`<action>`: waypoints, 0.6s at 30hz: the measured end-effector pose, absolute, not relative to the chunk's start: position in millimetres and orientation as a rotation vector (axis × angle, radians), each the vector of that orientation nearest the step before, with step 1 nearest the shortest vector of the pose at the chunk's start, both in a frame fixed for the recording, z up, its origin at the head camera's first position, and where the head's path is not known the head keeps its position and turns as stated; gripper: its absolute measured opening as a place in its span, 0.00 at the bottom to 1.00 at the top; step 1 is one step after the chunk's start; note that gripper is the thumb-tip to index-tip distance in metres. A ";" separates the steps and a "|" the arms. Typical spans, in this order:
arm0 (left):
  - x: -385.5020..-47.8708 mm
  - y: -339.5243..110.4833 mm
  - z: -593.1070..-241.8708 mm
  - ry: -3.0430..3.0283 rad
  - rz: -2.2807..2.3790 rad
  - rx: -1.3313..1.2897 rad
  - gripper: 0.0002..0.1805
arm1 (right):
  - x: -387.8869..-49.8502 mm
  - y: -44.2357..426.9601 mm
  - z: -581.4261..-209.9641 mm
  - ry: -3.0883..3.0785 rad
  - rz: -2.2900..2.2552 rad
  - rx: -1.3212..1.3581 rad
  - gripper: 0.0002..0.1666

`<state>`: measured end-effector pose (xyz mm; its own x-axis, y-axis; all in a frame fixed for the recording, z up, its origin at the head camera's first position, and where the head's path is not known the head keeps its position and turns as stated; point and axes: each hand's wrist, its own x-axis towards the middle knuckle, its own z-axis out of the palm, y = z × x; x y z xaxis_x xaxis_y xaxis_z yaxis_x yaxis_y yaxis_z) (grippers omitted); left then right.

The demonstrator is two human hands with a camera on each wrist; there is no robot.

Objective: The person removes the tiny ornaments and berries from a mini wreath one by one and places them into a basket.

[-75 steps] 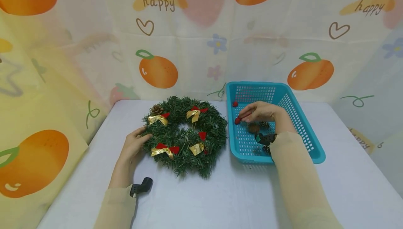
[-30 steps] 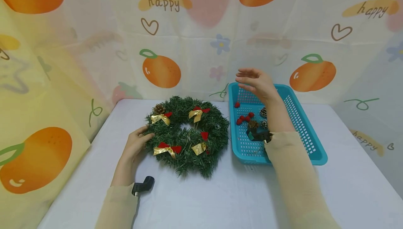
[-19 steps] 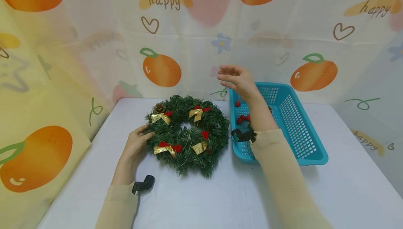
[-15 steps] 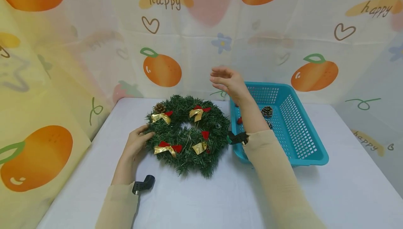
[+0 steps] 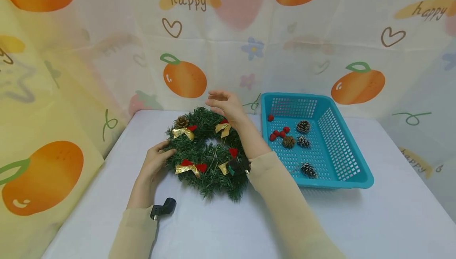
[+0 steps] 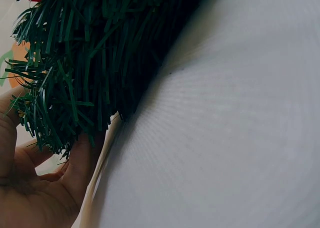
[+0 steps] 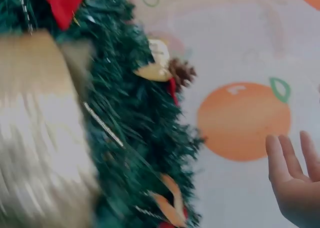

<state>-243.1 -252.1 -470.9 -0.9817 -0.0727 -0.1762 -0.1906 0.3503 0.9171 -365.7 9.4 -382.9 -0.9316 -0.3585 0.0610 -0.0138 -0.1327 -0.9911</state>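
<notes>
A round green Christmas wreath (image 5: 199, 154), trimmed with gold bows, red ribbon pieces and a pine cone (image 5: 181, 121), lies on the white table. My left hand (image 5: 156, 159) grips its left edge, thumb and fingers to either side of the branches in the left wrist view. Above the wreath's far right part hovers my right hand (image 5: 228, 106). Its fingers (image 7: 279, 160) are extended, and nothing shows between them in the right wrist view. My right forearm covers the wreath's right side in the head view. A gold bow (image 7: 45, 128) looms large and blurred in the right wrist view.
To the right stands a blue plastic basket (image 5: 350, 148). Inside lie several small red berries (image 5: 282, 134), a brown cone (image 5: 288, 142) and white-tipped pine cones (image 5: 303, 126). A printed curtain (image 5: 299, 73) hangs behind the table (image 5: 210, 231).
My right hand has risen from the red berries in the basket and moved left over the wreath, uncovering the basket's contents. My left hand has stayed on the wreath's edge.
</notes>
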 end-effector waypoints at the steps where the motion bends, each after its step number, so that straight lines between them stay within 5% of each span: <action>1: -243.0 -252.2 -470.7 2.490 1.718 -0.245 0.39 | -354.7 5.3 -374.6 1.900 -2.157 -0.379 0.29; 6: -242.3 -252.5 -470.9 2.481 1.708 -0.235 0.40 | -325.9 -10.9 -359.5 1.867 -2.136 -0.292 0.30; 18: -242.7 -251.8 -472.9 2.533 1.703 -0.233 0.38 | -325.3 -60.6 -395.1 2.011 -2.150 -0.137 0.25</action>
